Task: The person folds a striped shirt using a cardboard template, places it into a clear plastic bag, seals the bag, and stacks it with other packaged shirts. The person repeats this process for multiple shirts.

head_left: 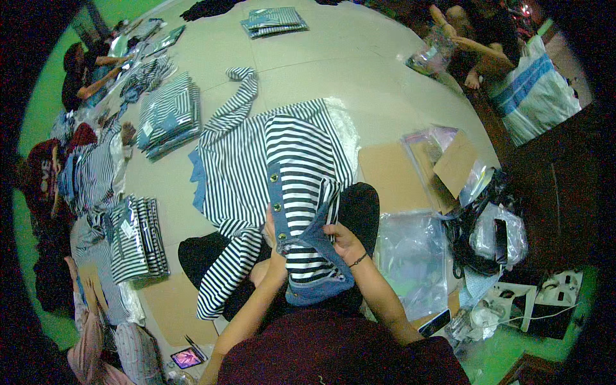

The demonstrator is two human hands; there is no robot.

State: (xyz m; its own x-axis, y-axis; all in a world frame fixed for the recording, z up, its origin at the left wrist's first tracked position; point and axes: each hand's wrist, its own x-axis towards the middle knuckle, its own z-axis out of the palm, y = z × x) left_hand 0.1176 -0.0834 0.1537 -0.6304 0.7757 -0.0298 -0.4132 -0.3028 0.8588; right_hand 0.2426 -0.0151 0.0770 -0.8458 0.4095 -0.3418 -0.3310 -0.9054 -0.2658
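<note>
A black-and-white striped shirt (234, 163) with denim trim lies across the floor and my lap, one side folded over. Its sleeves trail off to the left, and snap buttons run down the blue denim placket. My left hand (274, 236) is closed on the placket edge near the lowest button. On the other side, my right hand (344, 242) grips the shirt by the denim collar (321, 240), fingers partly hidden by cloth. Under the shirt's right edge shows a white, shiny sheet (343, 125).
Bagged striped shirts (170, 115) are stacked at left, with another pile (138, 237) nearer and one (274, 22) at the far side. Cardboard (394, 176) and clear plastic bags (410, 256) lie right. A phone (435, 323) rests by my right arm. Other people sit left and far right.
</note>
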